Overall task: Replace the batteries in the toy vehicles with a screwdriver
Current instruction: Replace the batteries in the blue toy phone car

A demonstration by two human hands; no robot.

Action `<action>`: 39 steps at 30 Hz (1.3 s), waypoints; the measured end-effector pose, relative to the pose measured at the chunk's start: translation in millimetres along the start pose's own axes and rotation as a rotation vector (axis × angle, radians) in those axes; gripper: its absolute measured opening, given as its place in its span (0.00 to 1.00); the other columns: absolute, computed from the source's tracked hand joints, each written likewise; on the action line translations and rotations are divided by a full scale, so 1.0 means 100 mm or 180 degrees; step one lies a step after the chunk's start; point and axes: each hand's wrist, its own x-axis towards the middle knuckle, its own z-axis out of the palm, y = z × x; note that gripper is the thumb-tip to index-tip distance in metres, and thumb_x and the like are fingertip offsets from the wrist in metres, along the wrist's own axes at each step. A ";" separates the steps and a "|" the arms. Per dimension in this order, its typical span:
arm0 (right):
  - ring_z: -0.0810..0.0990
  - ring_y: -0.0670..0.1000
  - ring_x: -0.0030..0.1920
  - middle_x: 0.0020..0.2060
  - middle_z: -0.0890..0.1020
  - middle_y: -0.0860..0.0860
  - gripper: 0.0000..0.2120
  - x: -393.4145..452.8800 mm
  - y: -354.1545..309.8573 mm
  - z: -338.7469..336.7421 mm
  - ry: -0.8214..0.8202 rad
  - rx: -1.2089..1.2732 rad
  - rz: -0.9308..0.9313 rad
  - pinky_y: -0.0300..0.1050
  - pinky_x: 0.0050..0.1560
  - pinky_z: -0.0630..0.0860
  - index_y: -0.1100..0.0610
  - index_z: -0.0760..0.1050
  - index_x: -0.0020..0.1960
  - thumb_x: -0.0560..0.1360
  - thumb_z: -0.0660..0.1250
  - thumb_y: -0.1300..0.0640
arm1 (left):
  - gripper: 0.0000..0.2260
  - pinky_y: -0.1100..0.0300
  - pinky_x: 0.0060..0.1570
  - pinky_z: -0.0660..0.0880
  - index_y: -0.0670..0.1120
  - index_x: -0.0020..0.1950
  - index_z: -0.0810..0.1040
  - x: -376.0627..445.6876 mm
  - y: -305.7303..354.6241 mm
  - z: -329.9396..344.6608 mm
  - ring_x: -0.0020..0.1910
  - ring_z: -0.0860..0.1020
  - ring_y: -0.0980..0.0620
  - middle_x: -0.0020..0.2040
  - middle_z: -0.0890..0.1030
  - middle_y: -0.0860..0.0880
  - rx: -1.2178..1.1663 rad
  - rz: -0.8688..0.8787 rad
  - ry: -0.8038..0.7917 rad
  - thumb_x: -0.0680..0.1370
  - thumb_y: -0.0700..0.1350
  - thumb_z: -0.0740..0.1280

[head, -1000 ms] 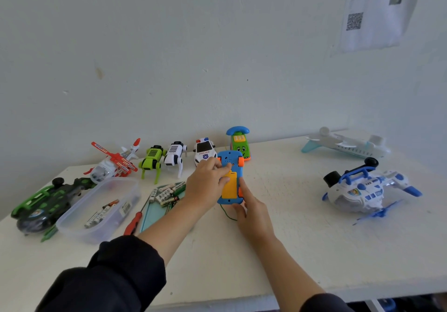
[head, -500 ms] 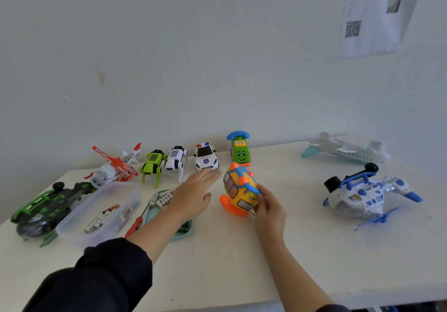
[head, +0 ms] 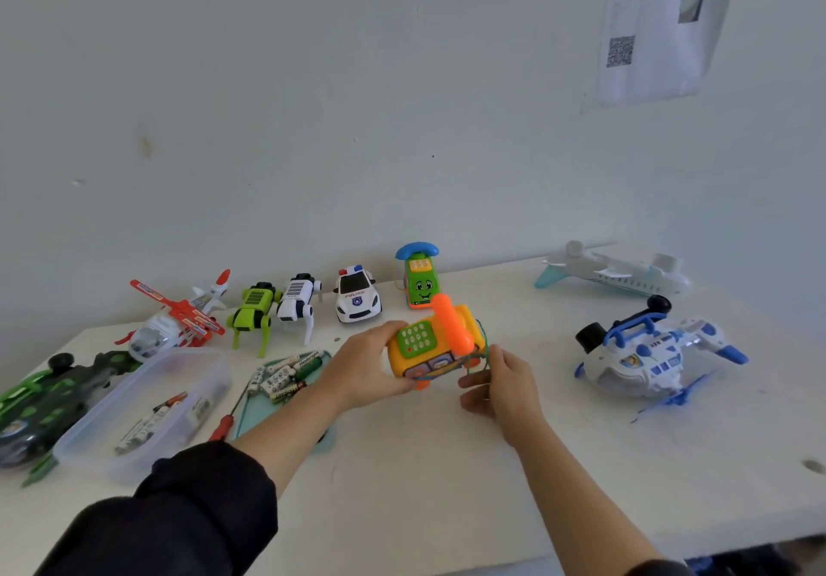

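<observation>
"POLICE" in red on the hood of the white police car, far centre of the table. "Heybright" on a green-white battery in the pile left of centre. QR code on the paper sheet taped to the wall, top right; its printed lines too blurred to read. Keypad digits on the yellow toy phone not legible.
</observation>
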 end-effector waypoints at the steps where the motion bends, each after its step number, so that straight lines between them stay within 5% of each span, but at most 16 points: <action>1: 0.76 0.55 0.27 0.32 0.79 0.57 0.16 0.06 -0.02 -0.04 0.0199 -0.0385 -0.0198 0.47 0.35 0.75 0.59 0.74 0.44 0.82 0.52 0.55 | 0.29 0.62 0.49 0.74 0.53 0.60 0.74 0.03 0.04 0.01 0.49 0.78 0.58 0.50 0.80 0.57 -0.0179 -0.0149 0.0027 0.62 0.55 0.79; 5: 0.75 0.58 0.58 0.56 0.79 0.56 0.15 0.36 -0.09 -0.33 0.0639 -0.2463 -0.0867 0.47 0.56 0.70 0.60 0.74 0.62 0.81 0.54 0.56 | 0.23 0.64 0.38 0.75 0.53 0.51 0.75 0.32 0.20 0.13 0.41 0.79 0.56 0.42 0.81 0.56 -0.0646 -0.0560 0.0618 0.60 0.56 0.78; 10: 0.54 0.55 0.74 0.74 0.58 0.55 0.24 0.73 -0.07 -0.53 0.0535 -0.4457 -0.0534 0.50 0.73 0.50 0.58 0.56 0.75 0.81 0.48 0.50 | 0.25 0.53 0.47 0.77 0.51 0.62 0.72 0.88 0.43 0.50 0.50 0.78 0.46 0.51 0.81 0.50 -0.0049 -0.0645 0.0649 0.68 0.55 0.73; 13: 0.44 0.53 0.76 0.77 0.47 0.53 0.26 0.82 -0.07 -0.51 0.0530 -0.4496 -0.0312 0.52 0.74 0.41 0.58 0.48 0.77 0.82 0.45 0.49 | 0.31 0.55 0.45 0.75 0.54 0.70 0.63 1.14 0.49 0.70 0.52 0.78 0.45 0.54 0.79 0.50 0.0291 -0.0698 0.0580 0.71 0.55 0.71; 18: 0.40 0.53 0.76 0.77 0.43 0.52 0.27 0.96 -0.07 -0.51 0.0629 -0.4554 -0.0166 0.55 0.73 0.39 0.57 0.43 0.77 0.82 0.43 0.48 | 0.27 0.56 0.37 0.72 0.56 0.67 0.64 1.52 0.42 1.03 0.47 0.78 0.44 0.48 0.79 0.46 0.0845 -0.0648 0.0456 0.72 0.62 0.67; 28: 0.37 0.53 0.76 0.77 0.40 0.51 0.28 1.12 -0.06 -0.50 0.0775 -0.4441 -0.0045 0.55 0.73 0.39 0.56 0.39 0.77 0.82 0.42 0.47 | 0.26 0.55 0.38 0.65 0.45 0.68 0.62 2.12 0.41 1.22 0.53 0.77 0.41 0.53 0.78 0.41 0.1436 -0.0682 0.0400 0.77 0.58 0.63; 39: 0.36 0.53 0.76 0.76 0.39 0.51 0.28 1.12 -0.08 -0.53 0.0696 -0.4469 -0.0043 0.55 0.73 0.38 0.57 0.38 0.77 0.82 0.41 0.47 | 0.26 0.53 0.43 0.69 0.48 0.71 0.59 2.24 0.44 1.12 0.54 0.77 0.40 0.55 0.78 0.40 0.1447 -0.0790 0.0307 0.79 0.62 0.56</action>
